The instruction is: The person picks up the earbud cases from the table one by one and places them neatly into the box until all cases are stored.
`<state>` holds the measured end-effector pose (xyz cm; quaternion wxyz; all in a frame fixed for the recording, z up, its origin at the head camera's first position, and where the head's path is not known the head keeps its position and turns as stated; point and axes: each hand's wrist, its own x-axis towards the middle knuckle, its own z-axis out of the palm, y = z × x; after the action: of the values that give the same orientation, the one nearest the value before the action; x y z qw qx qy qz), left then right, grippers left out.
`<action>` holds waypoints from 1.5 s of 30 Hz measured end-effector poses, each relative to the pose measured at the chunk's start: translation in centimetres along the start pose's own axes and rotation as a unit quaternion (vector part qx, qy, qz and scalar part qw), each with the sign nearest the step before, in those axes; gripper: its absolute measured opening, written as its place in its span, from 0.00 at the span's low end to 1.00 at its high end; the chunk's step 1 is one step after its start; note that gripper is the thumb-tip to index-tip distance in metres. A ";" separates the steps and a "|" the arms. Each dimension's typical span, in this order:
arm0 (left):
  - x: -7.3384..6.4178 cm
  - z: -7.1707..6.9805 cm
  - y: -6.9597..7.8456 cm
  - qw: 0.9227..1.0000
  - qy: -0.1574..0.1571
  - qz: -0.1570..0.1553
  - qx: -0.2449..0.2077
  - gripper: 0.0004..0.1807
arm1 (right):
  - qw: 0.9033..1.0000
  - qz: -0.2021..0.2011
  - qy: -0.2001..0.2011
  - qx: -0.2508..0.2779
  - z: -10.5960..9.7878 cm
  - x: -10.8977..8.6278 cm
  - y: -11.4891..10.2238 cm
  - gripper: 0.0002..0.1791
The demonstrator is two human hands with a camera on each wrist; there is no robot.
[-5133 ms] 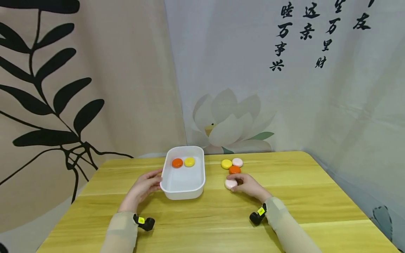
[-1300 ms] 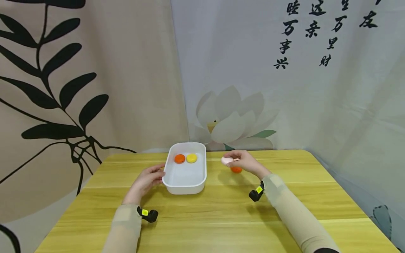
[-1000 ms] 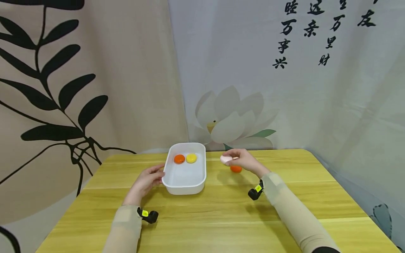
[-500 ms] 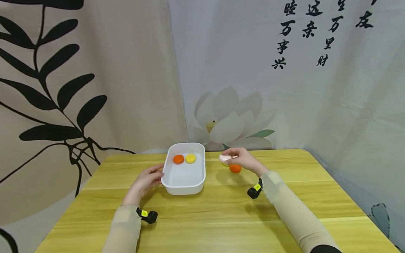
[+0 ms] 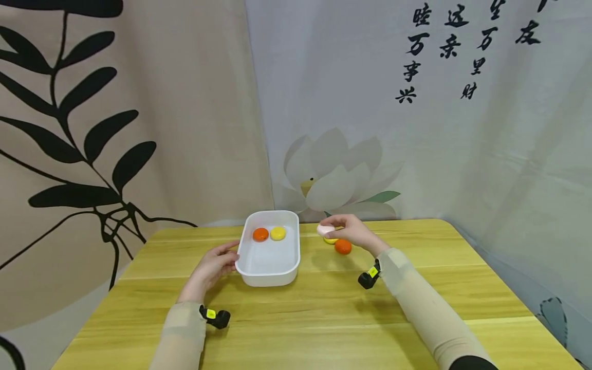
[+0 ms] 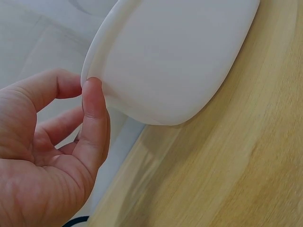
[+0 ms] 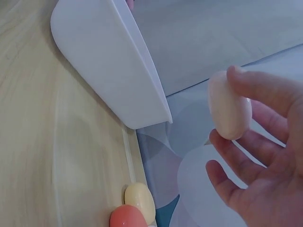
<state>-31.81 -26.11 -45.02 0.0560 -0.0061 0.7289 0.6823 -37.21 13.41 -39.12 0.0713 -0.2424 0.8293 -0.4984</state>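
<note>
My left hand holds the left rim of a white plastic box; in the left wrist view its thumb and index finger pinch the edge. Inside the box, an orange disc and a yellow disc lie side by side. To the right of the box, my right hand pinches a smooth pale pink disc between thumb and fingers, raised above the table. Below that hand, another orange disc and a partly hidden yellow disc lie on the tabletop.
The wooden table ends at its far edge just behind the box, against a hanging printed cloth. In the right wrist view, a sliver of something pale shows beside the orange disc at the bottom edge.
Since about five seconds ago, my right hand has lifted the near pink disc off the table and moved it toward the far edge. Lately it drifts slightly left. The left hand stays at the box.
</note>
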 end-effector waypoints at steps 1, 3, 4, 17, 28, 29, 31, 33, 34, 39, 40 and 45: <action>0.0 0.0 0.0 1.000 -0.001 0.000 -0.001 0.30 | 1.000 0.001 0.001 0.000 0.0 0.0 0.0 0.22; 0.0 0.1 0.0 1.000 -0.002 0.001 -0.001 0.30 | 1.000 0.002 0.001 0.001 0.0 0.1 -0.1 0.22; 0.0 0.1 0.0 1.000 -0.002 0.001 -0.002 0.30 | 1.000 0.003 0.001 0.002 0.1 0.1 -0.2 0.22; 0.0 0.0 -0.1 1.000 -0.004 0.002 -0.001 0.30 | 1.000 0.000 0.007 -0.018 0.3 0.8 -1.1 0.22; -0.1 0.0 -0.1 1.000 -0.001 -0.001 0.001 0.29 | 1.000 -0.003 0.002 -0.012 0.7 1.1 -1.6 0.21; -0.1 0.0 -0.1 1.000 -0.001 -0.001 0.001 0.29 | 1.000 -0.004 0.001 -0.010 0.7 1.2 -1.7 0.21; -0.1 0.0 -0.1 1.000 -0.003 0.000 0.001 0.30 | 1.000 -0.006 -0.001 -0.007 0.9 1.4 -1.9 0.21; -0.2 0.0 -0.1 1.000 -0.005 0.001 -0.001 0.30 | 1.000 -0.014 -0.002 -0.005 1.0 1.5 -2.1 0.21; -0.2 0.0 -0.2 1.000 -0.007 0.001 -0.002 0.30 | 1.000 -0.017 -0.003 -0.005 1.0 1.5 -2.2 0.21; -0.3 0.0 -0.2 1.000 -0.009 -0.003 -0.005 0.31 | 1.000 -0.029 -0.005 -0.010 1.2 1.9 -2.6 0.22; -0.3 0.0 -0.2 1.000 -0.008 -0.004 -0.006 0.31 | 0.999 -0.030 -0.007 -0.008 1.2 2.1 -2.7 0.22; -0.3 0.0 -0.1 1.000 -0.004 -0.004 -0.005 0.30 | 1.000 -0.025 -0.008 0.010 1.4 2.6 -3.2 0.21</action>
<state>-31.52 -26.17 -45.09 0.0611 -0.0066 0.7252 0.6858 -37.90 9.81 -36.75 0.0680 -0.2668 0.8170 -0.5067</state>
